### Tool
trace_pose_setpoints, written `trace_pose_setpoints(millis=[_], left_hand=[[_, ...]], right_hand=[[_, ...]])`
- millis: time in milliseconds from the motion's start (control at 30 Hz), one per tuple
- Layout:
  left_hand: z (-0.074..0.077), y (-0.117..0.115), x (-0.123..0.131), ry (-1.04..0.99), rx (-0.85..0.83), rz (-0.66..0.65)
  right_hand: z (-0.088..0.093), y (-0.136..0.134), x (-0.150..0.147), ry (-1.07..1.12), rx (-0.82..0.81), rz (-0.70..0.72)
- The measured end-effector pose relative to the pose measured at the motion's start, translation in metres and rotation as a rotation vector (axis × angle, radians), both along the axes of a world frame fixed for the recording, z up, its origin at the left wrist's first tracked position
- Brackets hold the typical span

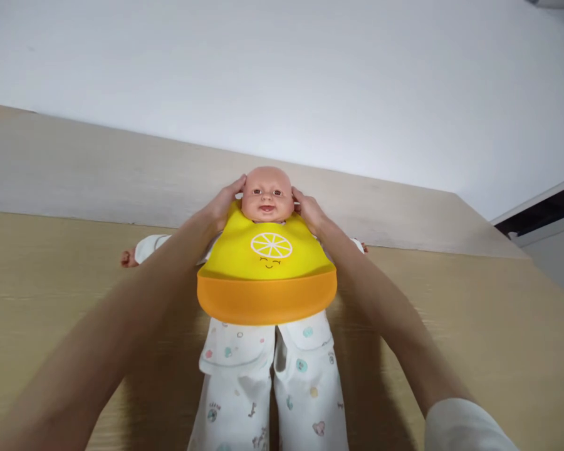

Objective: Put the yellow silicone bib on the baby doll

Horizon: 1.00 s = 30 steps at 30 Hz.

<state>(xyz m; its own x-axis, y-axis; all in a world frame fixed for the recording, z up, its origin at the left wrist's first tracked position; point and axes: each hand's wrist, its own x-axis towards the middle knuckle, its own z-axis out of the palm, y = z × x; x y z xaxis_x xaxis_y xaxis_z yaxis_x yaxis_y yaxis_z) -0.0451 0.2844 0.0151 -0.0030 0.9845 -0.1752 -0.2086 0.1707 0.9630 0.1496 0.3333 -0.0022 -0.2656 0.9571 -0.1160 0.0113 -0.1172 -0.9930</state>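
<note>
A baby doll (266, 200) lies on its back on a light wood tabletop (479, 319), its feet towards me. It wears patterned white clothes (267, 376) and a yellow silicone bib (271, 250) printed with a citrus slice, with an orange catch pocket (266, 300) at the bottom. My left hand (225, 202) cups the left side of the picture's doll head and neck. On the other side, my right hand (308, 212) does the same. Both sets of fingertips are hidden behind the head.
A beige panel (122, 169) rises behind the tabletop, with a white wall (272, 75) above it. A dark gap with white trim (540, 213) shows at the far right. A white sleeve (465, 426) covers my right forearm at the bottom edge.
</note>
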Motion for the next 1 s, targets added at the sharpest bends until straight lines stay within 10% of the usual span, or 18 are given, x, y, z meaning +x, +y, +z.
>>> trace_pose_setpoints(millis=[200,600,1000], left_hand=[[0.007,-0.059,0.012,-0.241,0.014,-0.238],[-0.003,-0.167,0.04,-0.362,0.177,-0.047],[-0.01,-0.209,0.044,-0.394,0.086,0.035]], right_hand=[[0.018,-0.069,0.019,0.109,-0.157,-0.05],[0.019,-0.187,0.062,0.042,-0.067,-0.053],[0.015,-0.231,0.075,-0.002,0.04,0.027]])
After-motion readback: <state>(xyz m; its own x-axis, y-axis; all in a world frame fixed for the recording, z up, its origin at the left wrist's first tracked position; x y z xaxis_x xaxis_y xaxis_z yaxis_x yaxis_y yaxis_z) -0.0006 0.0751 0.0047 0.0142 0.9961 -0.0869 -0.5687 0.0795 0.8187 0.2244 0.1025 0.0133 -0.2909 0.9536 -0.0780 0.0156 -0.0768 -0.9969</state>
